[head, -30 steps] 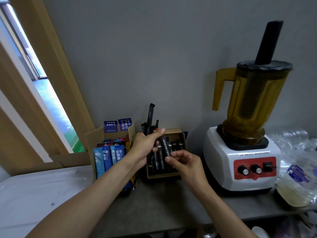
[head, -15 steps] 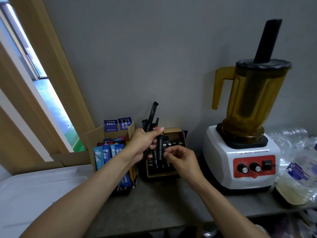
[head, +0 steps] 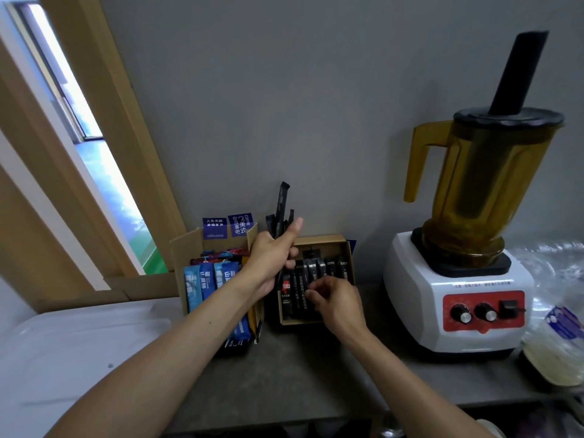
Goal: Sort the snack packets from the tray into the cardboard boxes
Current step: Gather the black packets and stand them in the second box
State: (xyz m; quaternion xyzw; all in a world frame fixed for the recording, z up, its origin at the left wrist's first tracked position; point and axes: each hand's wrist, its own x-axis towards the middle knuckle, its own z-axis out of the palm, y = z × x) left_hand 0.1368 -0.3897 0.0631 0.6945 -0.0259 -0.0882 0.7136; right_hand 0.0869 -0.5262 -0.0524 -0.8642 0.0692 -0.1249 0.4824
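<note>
Slim black stick packets bunched upright in left hand.

Black stick packets printed in white are seen in a brown cardboard box; blue stick packets lettered in white, in a taller brown carton. A white blender base is marked by a red panel.

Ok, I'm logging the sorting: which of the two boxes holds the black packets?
The smaller box on the right, beside the blender, where the right hand reaches in. The taller left box holds blue packets.
</note>
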